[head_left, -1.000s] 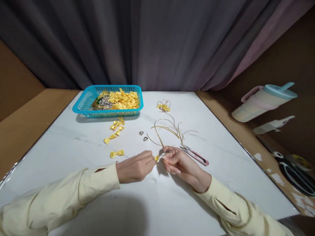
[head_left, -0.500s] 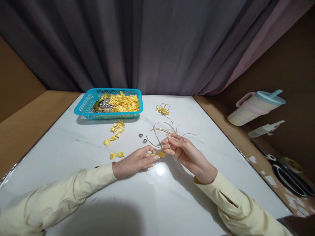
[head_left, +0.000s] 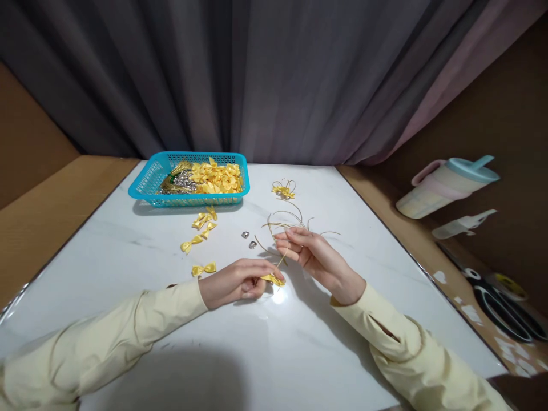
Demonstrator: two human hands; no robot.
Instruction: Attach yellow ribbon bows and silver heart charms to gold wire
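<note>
My left hand (head_left: 240, 281) pinches a yellow ribbon bow (head_left: 274, 279) low over the white table. A thin gold cord (head_left: 281, 261) runs up from that bow to my right hand (head_left: 319, 257), whose fingertips are closed on it. Something small and silvery shows under the bow, partly hidden by the left fingers. Just beyond my right hand lie several loose gold cords (head_left: 295, 214). Two silver bells (head_left: 252, 245), or bell-like beads, rest left of the cords. Loose yellow bows (head_left: 204, 269) lie to the left of my left hand.
A blue plastic basket (head_left: 192, 200) at the back left holds yellow bows, silver pieces and gold cords. Farther back sits a bow with looped cord (head_left: 283, 189). Along the right side are a tumbler (head_left: 445, 188), a small squeeze bottle (head_left: 462, 225) and black-handled scissors (head_left: 500, 311).
My left hand has turned over with the bow, which now sits slightly lower and nearer me. My right hand has shifted a little left, holding the cord.
</note>
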